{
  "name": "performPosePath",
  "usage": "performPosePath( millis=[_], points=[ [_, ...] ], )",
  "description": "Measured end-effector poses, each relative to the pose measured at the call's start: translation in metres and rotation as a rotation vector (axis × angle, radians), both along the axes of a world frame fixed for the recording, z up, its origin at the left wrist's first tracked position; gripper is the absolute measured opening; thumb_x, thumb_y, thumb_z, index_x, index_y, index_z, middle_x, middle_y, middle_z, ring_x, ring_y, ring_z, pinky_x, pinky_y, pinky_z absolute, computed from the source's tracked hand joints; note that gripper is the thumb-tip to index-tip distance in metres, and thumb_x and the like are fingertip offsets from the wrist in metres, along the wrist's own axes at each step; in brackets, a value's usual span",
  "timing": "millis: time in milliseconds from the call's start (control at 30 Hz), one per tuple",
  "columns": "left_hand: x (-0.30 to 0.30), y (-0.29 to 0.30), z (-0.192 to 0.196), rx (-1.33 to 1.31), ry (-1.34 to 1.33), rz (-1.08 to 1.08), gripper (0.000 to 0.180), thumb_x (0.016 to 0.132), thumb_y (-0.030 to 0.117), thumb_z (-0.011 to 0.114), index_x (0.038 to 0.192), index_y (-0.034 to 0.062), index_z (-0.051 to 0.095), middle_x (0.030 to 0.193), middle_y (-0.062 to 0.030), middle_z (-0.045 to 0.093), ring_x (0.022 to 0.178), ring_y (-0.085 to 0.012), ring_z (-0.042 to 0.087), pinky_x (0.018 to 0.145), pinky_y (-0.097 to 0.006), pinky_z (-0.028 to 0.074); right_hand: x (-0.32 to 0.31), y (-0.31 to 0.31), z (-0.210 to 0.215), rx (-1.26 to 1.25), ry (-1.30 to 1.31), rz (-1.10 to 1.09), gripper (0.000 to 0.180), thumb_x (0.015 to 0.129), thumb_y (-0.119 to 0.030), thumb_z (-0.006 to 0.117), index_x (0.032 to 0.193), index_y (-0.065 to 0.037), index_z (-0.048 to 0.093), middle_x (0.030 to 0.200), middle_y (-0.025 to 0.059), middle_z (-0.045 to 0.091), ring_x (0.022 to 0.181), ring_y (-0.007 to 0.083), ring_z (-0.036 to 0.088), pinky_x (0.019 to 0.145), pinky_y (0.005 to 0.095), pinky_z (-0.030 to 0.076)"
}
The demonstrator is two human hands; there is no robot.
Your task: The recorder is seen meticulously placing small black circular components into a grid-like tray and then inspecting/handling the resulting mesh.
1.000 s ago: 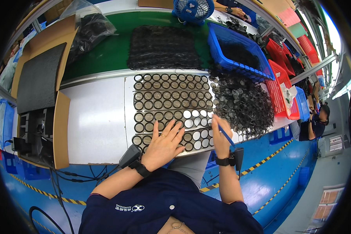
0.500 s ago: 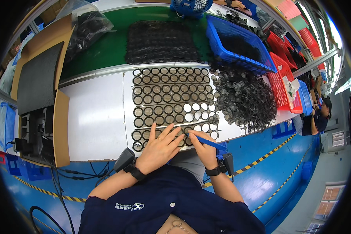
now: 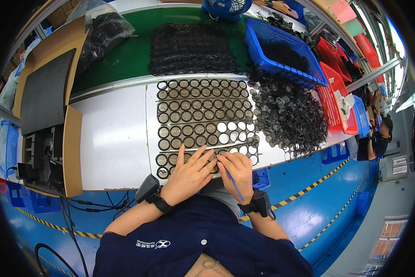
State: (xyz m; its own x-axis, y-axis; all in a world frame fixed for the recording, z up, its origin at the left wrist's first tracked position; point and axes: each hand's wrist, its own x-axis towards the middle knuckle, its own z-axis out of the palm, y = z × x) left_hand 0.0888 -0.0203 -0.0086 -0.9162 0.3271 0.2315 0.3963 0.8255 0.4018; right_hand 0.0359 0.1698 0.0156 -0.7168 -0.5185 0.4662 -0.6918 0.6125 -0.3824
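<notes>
Sheets of black rings (image 3: 189, 111) lie in rows on the white table. My left hand (image 3: 186, 177) rests flat on the nearest sheet, fingers spread over its rings. Beside it, my right hand (image 3: 236, 173) grips a slim blue tool (image 3: 236, 185), its fingertips down at the same sheet near my left fingertips. The tool slants back toward my wrist; its tip is hidden, and its exact kind is unclear. Some circles at the right end of the nearer sheets show white (image 3: 232, 126). A heap of loose dark rings (image 3: 288, 115) lies just right of the sheets.
A stack of black sheets (image 3: 191, 48) lies on the green mat beyond. Behind the heap stands a blue basket (image 3: 316, 74), with red baskets (image 3: 329, 99) to its right. An open cardboard box (image 3: 72, 152) stands at left. A blue fan (image 3: 226, 7) is at the back.
My right hand has turned and shifted slightly left, closer to my left fingertips. The blue tool has swung from pointing rightward to lying along my palm. My left hand stays in place.
</notes>
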Motion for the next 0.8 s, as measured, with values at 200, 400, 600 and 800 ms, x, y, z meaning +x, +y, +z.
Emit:
performPosePath(
  millis=[200,400,600,800],
  points=[
    [0.001,0.001,0.002,0.003,0.009,-0.015,0.043,0.098,0.029,0.066,0.137,0.0131,0.061,0.15,-0.0077,0.052,0.147,-0.0279,0.04,0.116,-0.072,0.02,-0.079,0.084,-0.015,-0.177,0.047,-0.388,0.022,0.098,-0.012,0.065,0.114,0.001,0.073,0.116,0.0171,0.071,0.11,0.035,0.064,0.1,0.0435,0.046],
    [0.0,0.0,0.002,0.007,0.021,-0.003,0.043,0.098,0.029,0.066,0.138,0.0138,0.061,0.149,-0.0064,0.053,0.146,-0.0279,0.042,0.117,-0.071,0.02,-0.051,0.077,-0.021,-0.206,-0.126,-0.26,0.023,0.099,-0.016,0.066,0.115,-0.002,0.073,0.12,0.0158,0.071,0.121,0.0337,0.063,0.107,0.0434,0.042],
    [0.0,-0.001,0.003,0.0,0.013,-0.002,0.044,0.097,0.029,0.067,0.138,0.0138,0.061,0.149,-0.0057,0.054,0.146,-0.0284,0.041,0.117,-0.07,0.02,-0.049,0.073,-0.03,-0.15,-0.135,-0.303,0.025,0.101,-0.019,0.063,0.12,-0.006,0.072,0.117,0.0111,0.073,0.119,0.0266,0.064,0.111,0.0453,0.036],
    [-0.001,0.001,0.005,0.01,0.007,-0.005,0.043,0.097,0.028,0.067,0.138,0.0131,0.061,0.149,-0.0063,0.054,0.146,-0.0291,0.042,0.117,-0.07,0.021,-0.084,0.105,-0.023,-0.463,-0.326,-0.388,0.027,0.102,-0.021,0.063,0.109,0.001,0.075,0.11,0.0152,0.076,0.097,0.0295,0.072,0.099,0.0411,0.049]
  ],
)
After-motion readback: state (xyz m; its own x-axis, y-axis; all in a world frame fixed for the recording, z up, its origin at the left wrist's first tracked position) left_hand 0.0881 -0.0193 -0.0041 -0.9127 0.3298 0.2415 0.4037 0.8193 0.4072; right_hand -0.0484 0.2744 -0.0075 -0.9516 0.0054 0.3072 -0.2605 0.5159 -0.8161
